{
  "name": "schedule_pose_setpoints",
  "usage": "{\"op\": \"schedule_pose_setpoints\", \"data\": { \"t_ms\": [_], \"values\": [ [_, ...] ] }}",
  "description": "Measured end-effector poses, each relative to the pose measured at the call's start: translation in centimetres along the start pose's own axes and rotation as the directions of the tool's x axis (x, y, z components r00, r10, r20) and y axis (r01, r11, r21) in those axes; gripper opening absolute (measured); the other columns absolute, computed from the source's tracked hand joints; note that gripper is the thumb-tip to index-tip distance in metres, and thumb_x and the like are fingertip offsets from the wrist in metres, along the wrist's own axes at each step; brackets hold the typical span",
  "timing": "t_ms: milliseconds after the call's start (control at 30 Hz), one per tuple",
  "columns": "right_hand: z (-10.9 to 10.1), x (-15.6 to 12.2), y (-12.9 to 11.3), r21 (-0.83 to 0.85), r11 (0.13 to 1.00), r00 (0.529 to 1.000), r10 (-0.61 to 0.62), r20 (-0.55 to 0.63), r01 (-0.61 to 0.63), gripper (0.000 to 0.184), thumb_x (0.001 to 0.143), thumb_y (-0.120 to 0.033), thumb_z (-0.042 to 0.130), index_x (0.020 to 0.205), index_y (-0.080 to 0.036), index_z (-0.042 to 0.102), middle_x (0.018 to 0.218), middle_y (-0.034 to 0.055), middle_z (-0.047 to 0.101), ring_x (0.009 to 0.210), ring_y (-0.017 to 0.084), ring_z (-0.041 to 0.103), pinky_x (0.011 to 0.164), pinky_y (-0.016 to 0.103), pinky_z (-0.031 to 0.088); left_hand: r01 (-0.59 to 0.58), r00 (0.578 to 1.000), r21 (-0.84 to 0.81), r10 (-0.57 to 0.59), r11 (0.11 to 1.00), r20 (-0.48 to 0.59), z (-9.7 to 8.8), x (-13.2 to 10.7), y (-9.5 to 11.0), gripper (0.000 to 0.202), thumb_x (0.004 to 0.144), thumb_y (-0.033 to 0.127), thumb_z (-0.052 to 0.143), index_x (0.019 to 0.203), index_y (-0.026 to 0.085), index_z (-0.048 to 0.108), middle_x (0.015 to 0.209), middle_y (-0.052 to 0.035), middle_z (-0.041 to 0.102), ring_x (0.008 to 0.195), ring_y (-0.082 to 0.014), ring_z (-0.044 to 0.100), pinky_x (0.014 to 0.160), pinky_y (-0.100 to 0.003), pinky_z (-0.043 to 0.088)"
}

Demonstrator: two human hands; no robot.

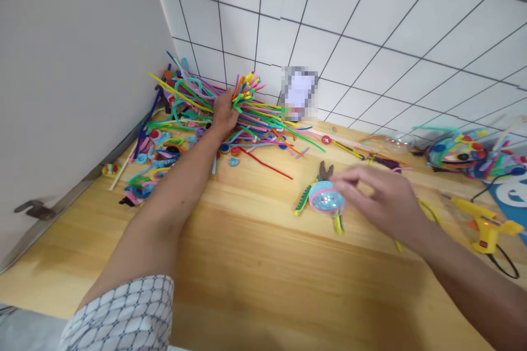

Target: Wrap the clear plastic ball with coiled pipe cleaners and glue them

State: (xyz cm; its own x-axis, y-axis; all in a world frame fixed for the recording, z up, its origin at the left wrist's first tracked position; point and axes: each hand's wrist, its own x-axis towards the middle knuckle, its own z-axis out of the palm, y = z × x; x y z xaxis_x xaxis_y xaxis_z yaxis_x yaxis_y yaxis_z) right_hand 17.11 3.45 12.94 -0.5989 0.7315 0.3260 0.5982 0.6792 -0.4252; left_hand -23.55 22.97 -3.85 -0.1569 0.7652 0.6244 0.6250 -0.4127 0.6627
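My left hand [225, 111] is closed around a bunch of multicoloured pipe cleaners [249, 88] at the back of the wooden table. More pipe cleaners [267, 120] lie under and beside that hand. At the right, the fingertips of my right hand [374, 192] pinch the edge of a clear plastic ball [327, 198], banded with light blue and pink pipe cleaner. Behind the ball lie green-and-yellow-handled pliers [303, 200], partly covered by it. My right hand is slightly blurred.
Loose buttons [234, 162] and short pipe cleaner pieces [148, 175] lie at the left. A phone [300, 92] leans on the tiled wall. Toward the right are a yellow utility knife [348, 149], a yellow glue gun [488, 225] with its cord, and colourful decorated pieces [457, 153].
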Motion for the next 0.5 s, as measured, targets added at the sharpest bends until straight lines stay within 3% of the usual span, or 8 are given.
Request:
{"op": "schedule_pose_setpoints", "data": {
  "t_ms": [100,233,367,500],
  "values": [
    [1.7,7.4,1.2,-0.072,0.996,0.998,0.052,-0.021,-0.053,0.017,0.098,-0.031,0.064,0.094,-0.026,0.080,0.094,0.0032,0.084,0.084,0.021,0.076,0.078,0.033,0.055,0.037,0.998,0.061,-0.035,0.997,-0.043,0.2,-0.3,0.2,0.038,0.104,0.050,0.063,0.130,0.023,0.065,0.128,-0.0152,0.077,0.135,-0.0348,0.066,0.120,-0.053,0.047],
    [6.1,15.2,2.7,-0.110,0.991,0.996,0.086,0.027,-0.082,0.024,0.097,-0.026,0.061,0.105,-0.020,0.083,0.098,0.0051,0.084,0.090,0.022,0.075,0.085,0.034,0.053,0.093,0.995,0.185,-0.084,0.978,-0.052,0.3,-0.4,0.5,0.029,0.102,0.041,0.065,0.125,0.023,0.066,0.119,-0.0153,0.077,0.129,-0.0363,0.069,0.116,-0.053,0.048],
    [10.0,19.1,3.4,-0.267,0.962,0.984,0.097,0.149,-0.054,0.035,0.101,-0.020,0.051,0.118,-0.017,0.082,0.119,0.0108,0.083,0.112,0.029,0.075,0.097,0.039,0.054,0.079,0.997,0.322,-0.072,0.943,-0.035,0.0,-0.4,1.2,0.025,0.100,0.032,0.064,0.122,0.023,0.068,0.109,-0.0139,0.078,0.117,-0.0372,0.073,0.109,-0.053,0.052],
    [11.9,21.2,3.4,-0.342,0.938,0.981,0.123,0.151,-0.065,0.042,0.102,-0.017,0.046,0.130,-0.018,0.077,0.134,0.0126,0.078,0.127,0.031,0.071,0.106,0.040,0.054,0.086,0.996,0.399,-0.092,0.913,-0.003,-0.2,-0.3,2.1,0.024,0.097,0.030,0.066,0.119,0.021,0.069,0.108,-0.0137,0.078,0.114,-0.0377,0.073,0.106,-0.052,0.052]
  ]
}}
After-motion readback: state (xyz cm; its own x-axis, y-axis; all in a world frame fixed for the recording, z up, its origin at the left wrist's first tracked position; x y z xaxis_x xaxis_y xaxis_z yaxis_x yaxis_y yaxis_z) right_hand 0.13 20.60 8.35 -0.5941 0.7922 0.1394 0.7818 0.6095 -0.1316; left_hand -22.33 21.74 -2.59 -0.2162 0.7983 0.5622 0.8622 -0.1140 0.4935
